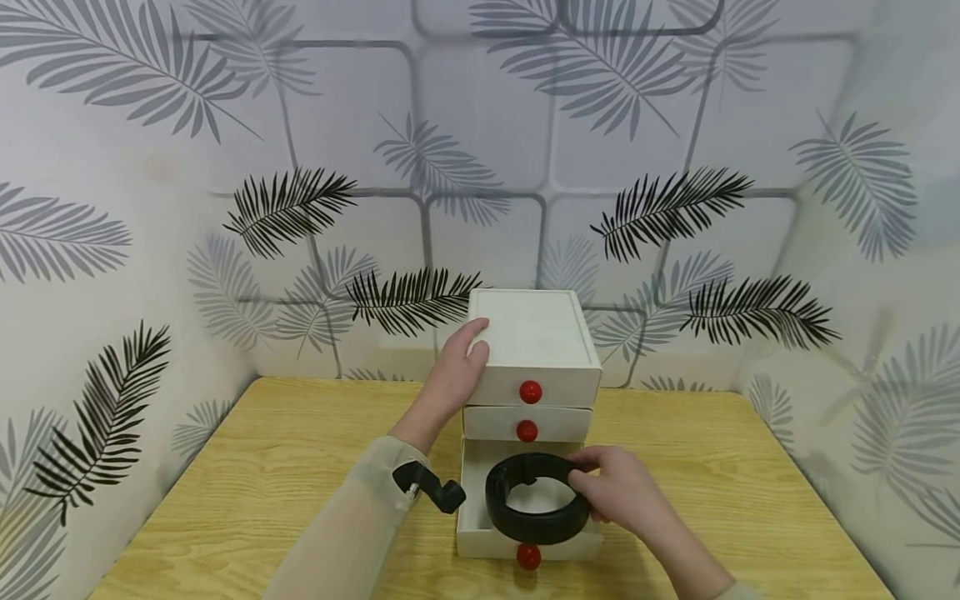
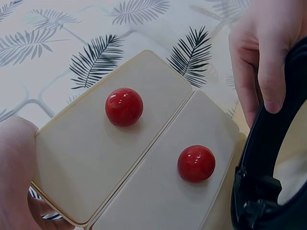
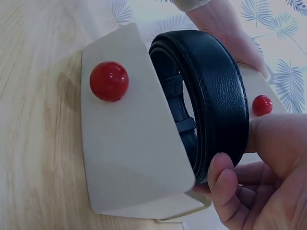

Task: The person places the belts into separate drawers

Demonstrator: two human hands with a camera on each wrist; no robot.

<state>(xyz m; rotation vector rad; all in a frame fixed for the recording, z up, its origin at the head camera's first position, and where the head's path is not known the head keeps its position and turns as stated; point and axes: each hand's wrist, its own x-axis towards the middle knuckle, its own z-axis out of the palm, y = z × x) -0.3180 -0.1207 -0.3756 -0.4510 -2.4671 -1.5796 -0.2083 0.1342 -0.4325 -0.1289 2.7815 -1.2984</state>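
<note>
Right hand (image 1: 626, 492) grips belt (image 1: 536, 508) (coiled)

Sheer beige sleeve (image 1: 352, 517), black wrist mount (image 1: 429, 486)

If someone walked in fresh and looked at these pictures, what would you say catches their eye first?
Most likely the coiled black belt, which the right hand holds over the pulled-out bottom drawer of a small white drawer chest at the middle of the wooden table. Next come the bright red knobs on the drawer fronts, and the left hand resting on the chest's top left edge.
</note>
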